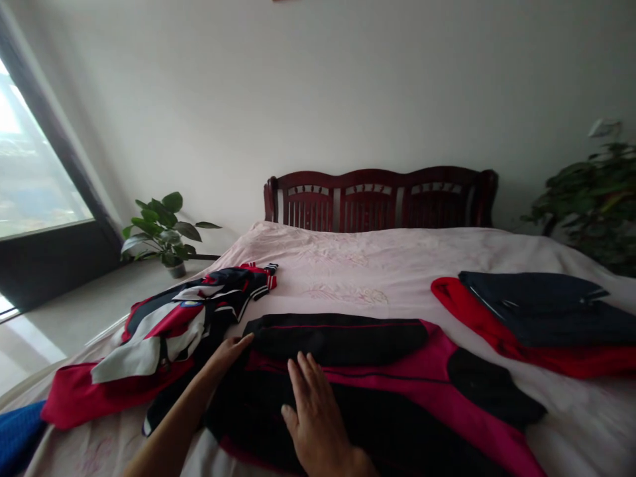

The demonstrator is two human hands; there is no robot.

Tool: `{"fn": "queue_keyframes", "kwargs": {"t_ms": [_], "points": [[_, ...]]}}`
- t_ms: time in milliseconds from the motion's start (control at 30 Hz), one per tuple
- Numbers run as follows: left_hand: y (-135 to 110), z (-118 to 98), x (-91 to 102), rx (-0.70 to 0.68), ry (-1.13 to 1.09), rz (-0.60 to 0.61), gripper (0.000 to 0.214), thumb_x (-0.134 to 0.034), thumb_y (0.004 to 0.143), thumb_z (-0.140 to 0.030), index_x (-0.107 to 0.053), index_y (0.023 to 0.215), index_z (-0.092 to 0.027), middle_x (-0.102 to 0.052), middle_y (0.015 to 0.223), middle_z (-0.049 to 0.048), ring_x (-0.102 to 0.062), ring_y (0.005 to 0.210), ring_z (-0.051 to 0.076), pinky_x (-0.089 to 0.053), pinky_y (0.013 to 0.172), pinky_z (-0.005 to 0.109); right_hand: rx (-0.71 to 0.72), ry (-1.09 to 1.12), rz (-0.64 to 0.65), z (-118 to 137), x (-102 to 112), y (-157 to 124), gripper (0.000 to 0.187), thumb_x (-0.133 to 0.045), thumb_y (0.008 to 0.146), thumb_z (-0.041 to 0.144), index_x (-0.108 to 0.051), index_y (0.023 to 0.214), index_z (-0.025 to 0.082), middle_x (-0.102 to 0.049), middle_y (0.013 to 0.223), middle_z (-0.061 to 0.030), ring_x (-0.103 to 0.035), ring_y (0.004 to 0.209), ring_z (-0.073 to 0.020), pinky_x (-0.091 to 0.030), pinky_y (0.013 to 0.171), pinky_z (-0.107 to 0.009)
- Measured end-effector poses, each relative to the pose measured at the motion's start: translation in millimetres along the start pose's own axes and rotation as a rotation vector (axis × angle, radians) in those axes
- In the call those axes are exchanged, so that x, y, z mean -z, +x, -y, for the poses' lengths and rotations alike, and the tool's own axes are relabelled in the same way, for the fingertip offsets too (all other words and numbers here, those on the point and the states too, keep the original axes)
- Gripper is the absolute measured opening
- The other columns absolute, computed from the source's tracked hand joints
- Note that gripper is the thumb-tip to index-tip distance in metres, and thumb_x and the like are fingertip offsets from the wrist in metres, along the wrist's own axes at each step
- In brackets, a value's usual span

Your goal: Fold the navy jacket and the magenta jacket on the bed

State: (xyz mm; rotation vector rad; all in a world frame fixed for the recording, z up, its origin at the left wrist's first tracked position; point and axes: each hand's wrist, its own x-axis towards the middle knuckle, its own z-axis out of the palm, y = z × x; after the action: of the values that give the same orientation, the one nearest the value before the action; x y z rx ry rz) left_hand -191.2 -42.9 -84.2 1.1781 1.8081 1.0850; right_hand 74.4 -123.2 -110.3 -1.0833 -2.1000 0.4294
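A black and magenta jacket (397, 384) lies spread flat on the pink bedsheet (377, 265) in front of me. My right hand (313, 414) rests flat on the jacket's black body, fingers stretched out and together. My left hand (226, 354) lies open at the jacket's left edge, fingertips touching the end of the folded-over black sleeve (338, 338). Neither hand holds anything.
A heap of red, white and dark clothes (163, 338) lies to the left. Folded dark and red garments (536, 311) are stacked at the right. A dark wooden headboard (380, 199) stands behind. Potted plants (161, 232) sit on the floor left and at the right. Something blue (17, 434) shows bottom left.
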Motion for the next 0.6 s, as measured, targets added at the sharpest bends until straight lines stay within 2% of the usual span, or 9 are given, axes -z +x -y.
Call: {"fn": "queue_keyframes", "kwargs": {"t_ms": [67,167,300,400,500,600], "points": [[-7.5,-10.0,2.4,0.064,-0.032,0.081,0.055,-0.074,0.062,-0.067,-0.071,0.078,-0.014,-0.075,0.068,0.0105,-0.074,0.073,0.035,-0.057,0.063,0.039,-0.019,0.059,-0.011,6.7,-6.4,13.4,0.083,-0.061,0.082,0.014,-0.027,0.157,0.029,-0.024,0.163,-0.0050,-0.023,0.149,-0.0330,-0.029,0.119,-0.060],[-16.8,-24.1,3.2,0.169,-0.181,0.193,0.053,-0.081,0.059,-0.059,-0.072,0.089,-0.016,-0.078,0.081,0.0100,-0.075,0.082,0.032,-0.060,0.069,0.037,-0.085,0.128,-0.010,8.8,-18.0,27.2,0.079,-0.060,0.083,0.015,-0.031,0.156,0.026,-0.026,0.162,-0.0074,-0.025,0.149,-0.0330,-0.029,0.119,-0.059],[-21.6,-32.8,1.8,0.261,-0.363,0.261,0.058,-0.088,0.057,-0.044,-0.070,0.107,-0.021,-0.080,0.089,0.0082,-0.076,0.081,0.031,-0.062,0.073,0.040,-0.177,0.201,0.027,0.9,-33.3,32.2,0.073,-0.061,0.082,0.015,-0.040,0.152,0.023,-0.039,0.157,-0.0095,-0.035,0.144,-0.0344,-0.033,0.118,-0.058],[-23.8,-36.3,4.8,0.250,-0.419,0.285,0.067,-0.087,0.061,-0.041,-0.064,0.122,-0.026,-0.080,0.093,0.0061,-0.076,0.076,0.030,-0.063,0.068,0.040,-0.121,0.264,-0.068,-2.5,-34.4,33.0,0.073,-0.061,0.082,0.016,-0.040,0.151,0.027,-0.041,0.156,-0.0066,-0.036,0.144,-0.0314,-0.033,0.118,-0.056],[-29.8,-48.2,10.5,0.233,-0.410,0.354,0.078,-0.085,0.065,-0.042,-0.055,0.136,-0.030,-0.079,0.095,0.0045,-0.076,0.074,0.029,-0.063,0.064,0.040,-0.031,0.394,-0.177,2.2,-27.7,35.3,0.066,-0.056,0.090,0.024,-0.036,0.153,0.029,-0.039,0.158,-0.0061,-0.036,0.145,-0.0276,-0.032,0.119,-0.051],[-40.4,-70.0,9.5,0.189,-0.410,0.405,0.084,-0.085,0.066,-0.040,-0.049,0.142,-0.032,-0.078,0.101,0.0039,-0.076,0.080,0.028,-0.063,0.068,0.038,-0.105,0.633,-0.205,13.7,-21.8,40.0,0.058,-0.049,0.098,0.039,-0.035,0.153,0.031,-0.037,0.159,-0.0045,-0.034,0.146,-0.0248,-0.029,0.121,-0.048]]}}
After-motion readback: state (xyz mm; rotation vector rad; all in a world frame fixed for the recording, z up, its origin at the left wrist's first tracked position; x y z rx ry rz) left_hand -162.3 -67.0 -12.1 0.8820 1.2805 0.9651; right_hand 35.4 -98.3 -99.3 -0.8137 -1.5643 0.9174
